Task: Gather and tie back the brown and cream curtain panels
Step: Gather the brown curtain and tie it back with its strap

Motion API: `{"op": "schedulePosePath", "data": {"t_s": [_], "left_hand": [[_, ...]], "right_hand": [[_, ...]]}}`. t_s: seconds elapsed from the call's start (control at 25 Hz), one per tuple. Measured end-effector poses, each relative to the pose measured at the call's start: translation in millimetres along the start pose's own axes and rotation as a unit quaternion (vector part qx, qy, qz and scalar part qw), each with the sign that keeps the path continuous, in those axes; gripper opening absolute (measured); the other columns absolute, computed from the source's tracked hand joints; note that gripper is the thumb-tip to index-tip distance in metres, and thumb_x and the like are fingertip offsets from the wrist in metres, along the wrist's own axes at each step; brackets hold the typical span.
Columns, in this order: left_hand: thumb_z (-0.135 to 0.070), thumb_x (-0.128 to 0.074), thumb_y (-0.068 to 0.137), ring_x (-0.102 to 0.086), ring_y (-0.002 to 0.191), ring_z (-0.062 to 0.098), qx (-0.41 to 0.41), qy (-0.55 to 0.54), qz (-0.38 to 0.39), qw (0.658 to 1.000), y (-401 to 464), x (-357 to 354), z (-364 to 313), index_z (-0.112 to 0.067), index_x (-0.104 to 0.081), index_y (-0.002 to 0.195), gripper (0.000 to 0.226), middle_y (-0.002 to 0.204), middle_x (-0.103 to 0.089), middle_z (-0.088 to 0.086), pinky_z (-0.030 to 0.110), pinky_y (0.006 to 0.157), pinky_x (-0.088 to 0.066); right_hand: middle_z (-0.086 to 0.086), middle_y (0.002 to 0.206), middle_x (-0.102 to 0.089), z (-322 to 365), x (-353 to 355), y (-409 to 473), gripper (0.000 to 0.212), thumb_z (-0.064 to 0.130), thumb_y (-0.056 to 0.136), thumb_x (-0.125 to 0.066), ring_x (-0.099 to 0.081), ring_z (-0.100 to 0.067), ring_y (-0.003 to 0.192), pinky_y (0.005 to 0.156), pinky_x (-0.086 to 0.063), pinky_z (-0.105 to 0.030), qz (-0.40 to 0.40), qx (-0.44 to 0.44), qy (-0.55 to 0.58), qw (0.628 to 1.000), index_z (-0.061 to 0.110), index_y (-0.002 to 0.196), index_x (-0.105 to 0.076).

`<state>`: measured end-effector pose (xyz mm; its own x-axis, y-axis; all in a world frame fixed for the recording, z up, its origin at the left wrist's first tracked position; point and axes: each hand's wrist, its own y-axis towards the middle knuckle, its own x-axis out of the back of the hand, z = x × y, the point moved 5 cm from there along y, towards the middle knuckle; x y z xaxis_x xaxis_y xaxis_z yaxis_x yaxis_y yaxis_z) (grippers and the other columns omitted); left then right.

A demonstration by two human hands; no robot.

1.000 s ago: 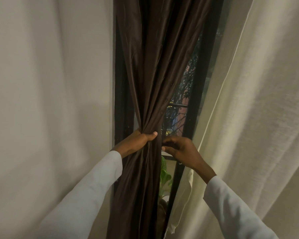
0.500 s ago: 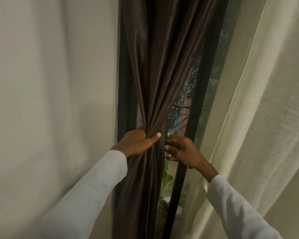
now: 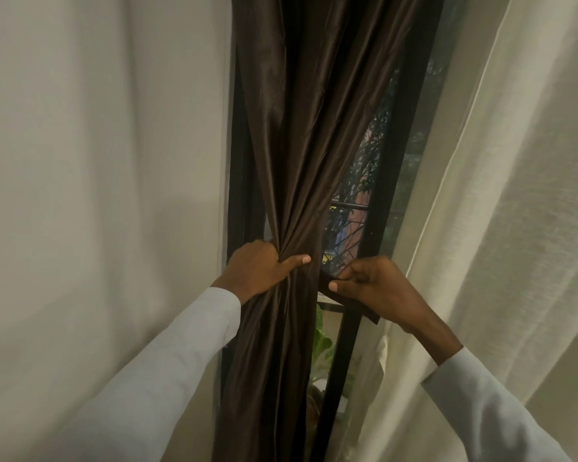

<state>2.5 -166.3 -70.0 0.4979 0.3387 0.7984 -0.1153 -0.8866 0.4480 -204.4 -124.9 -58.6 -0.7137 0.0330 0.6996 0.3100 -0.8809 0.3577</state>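
Left hand (image 3: pixel 259 270) grip bunches brown curtain (image 3: pixel 301 155); right hand (image 3: pixel 376 288) pinches dark tie strip (image 3: pixel 347 303). Risks: satin folds slipping free, strip dropping mid-wrap.

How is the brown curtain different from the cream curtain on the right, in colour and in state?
The brown curtain is dark and shiny; the cream curtain is pale and matte. The brown curtain is bunched tight in the left hand; the cream curtain hangs loose, held by no hand. The right hand pinches a brown strip instead. Both hang before the window.

Dim warm indoor light, soft shadows, slight blur, wide-angle bowing at edges.
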Motion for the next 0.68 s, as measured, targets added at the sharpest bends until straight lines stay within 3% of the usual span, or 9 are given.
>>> {"op": "schedulePosePath", "data": {"t_s": [0.08, 0.12, 0.2, 0.24, 0.36, 0.48, 0.56, 0.64, 0.68], "left_hand": [[-0.068, -0.057, 0.079, -0.059, 0.056, 0.01, 0.052, -0.081, -0.028, 0.995, -6.0, -5.1, 2.3, -0.018, -0.05, 0.07, 0.051, 0.062, -0.053, -0.006, 0.015, 0.048, -0.037], [-0.069, -0.061, 0.076, -0.061, 0.062, 0.011, 0.072, -0.123, -0.057, 0.988, -9.5, -7.7, 2.5, -0.017, -0.054, 0.084, 0.053, 0.069, -0.056, -0.008, 0.013, 0.05, -0.038], [-0.067, -0.068, 0.072, -0.06, 0.073, 0.01, 0.099, -0.211, -0.122, 0.965, -19.3, -11.3, -1.1, -0.018, -0.049, 0.115, 0.068, 0.088, -0.057, -0.011, 0.015, 0.059, -0.045], [-0.063, -0.071, 0.072, -0.06, 0.076, 0.01, 0.106, -0.259, -0.151, 0.948, -24.3, -14.3, -2.9, -0.02, -0.044, 0.12, 0.07, 0.093, -0.058, -0.011, 0.02, 0.064, -0.051], [-0.038, -0.068, 0.085, -0.065, 0.081, 0.01, 0.094, -0.324, -0.213, 0.917, -37.6, -25.6, -7.4, -0.016, -0.051, 0.116, 0.042, 0.095, -0.066, -0.005, 0.036, 0.076, -0.059], [-0.036, -0.059, 0.088, -0.066, 0.074, 0.007, 0.076, -0.422, -0.231, 0.873, -47.6, -34.3, -9.4, -0.008, -0.062, 0.098, 0.03, 0.081, -0.067, -0.004, 0.031, 0.071, -0.059], [-0.025, -0.056, 0.094, -0.067, 0.074, 0.007, 0.072, -0.472, -0.227, 0.849, -48.3, -36.9, -7.1, -0.01, -0.063, 0.09, 0.017, 0.078, -0.067, -0.006, 0.021, 0.065, -0.055], [-0.013, -0.053, 0.097, -0.068, 0.081, 0.007, 0.074, -0.524, -0.201, 0.825, -49.6, -38.7, -4.0, -0.015, -0.063, 0.094, 0.01, 0.083, -0.069, -0.008, 0.02, 0.068, -0.053], [-0.017, -0.055, 0.096, -0.068, 0.085, 0.01, 0.073, -0.544, -0.185, 0.815, -50.8, -39.2, -2.8, -0.016, -0.064, 0.098, 0.009, 0.087, -0.07, -0.006, 0.023, 0.072, -0.055]], "right_hand": [[0.0, 0.072, -0.075, 10.5, -1.7, -4.9, 0.01, 0.024, 0.081, -0.077, -0.072, -0.013, 0.069, 0.067, -0.058, -0.024, -0.019, -0.021, 0.079, 0.996, 0.017, 0.075, -0.074], [-0.003, 0.073, -0.075, 16.3, -4.6, -5.8, 0.011, 0.021, 0.081, -0.077, -0.072, -0.016, 0.07, 0.065, -0.058, -0.022, -0.026, -0.029, 0.121, 0.992, 0.011, 0.077, -0.075], [-0.013, 0.079, -0.075, 29.0, -13.8, -5.0, 0.015, 0.016, 0.081, -0.076, -0.071, -0.021, 0.07, 0.062, -0.058, -0.022, -0.029, -0.043, 0.217, 0.975, 0.001, 0.083, -0.074], [-0.017, 0.081, -0.074, 36.2, -19.6, -3.5, 0.016, 0.014, 0.081, -0.076, -0.07, -0.021, 0.069, 0.062, -0.058, -0.024, -0.025, -0.048, 0.262, 0.963, -0.002, 0.086, -0.074], [-0.02, 0.084, -0.074, 55.4, -37.0, 3.5, 0.017, 0.011, 0.082, -0.075, -0.071, -0.023, 0.072, 0.065, -0.06, -0.029, -0.027, -0.041, 0.321, 0.946, -0.004, 0.09, -0.073], [-0.02, 0.085, -0.074, 69.7, -50.4, 9.9, 0.016, 0.009, 0.081, -0.075, -0.072, -0.024, 0.076, 0.066, -0.06, -0.028, -0.043, -0.021, 0.323, 0.945, -0.004, 0.09, -0.072], [-0.015, 0.083, -0.075, 73.7, -56.7, 13.4, 0.012, 0.01, 0.081, -0.076, -0.073, -0.022, 0.075, 0.066, -0.06, -0.023, -0.056, -0.014, 0.306, 0.95, 0.0, 0.088, -0.072], [-0.01, 0.081, -0.075, 74.5, -60.8, 17.7, 0.009, 0.013, 0.08, -0.077, -0.073, -0.02, 0.076, 0.067, -0.061, -0.025, -0.071, -0.012, 0.265, 0.962, 0.006, 0.085, -0.073], [-0.009, 0.08, -0.075, 74.2, -62.4, 19.9, 0.008, 0.014, 0.08, -0.077, -0.073, -0.02, 0.075, 0.068, -0.061, -0.029, -0.077, -0.008, 0.241, 0.967, 0.009, 0.085, -0.073]]}}
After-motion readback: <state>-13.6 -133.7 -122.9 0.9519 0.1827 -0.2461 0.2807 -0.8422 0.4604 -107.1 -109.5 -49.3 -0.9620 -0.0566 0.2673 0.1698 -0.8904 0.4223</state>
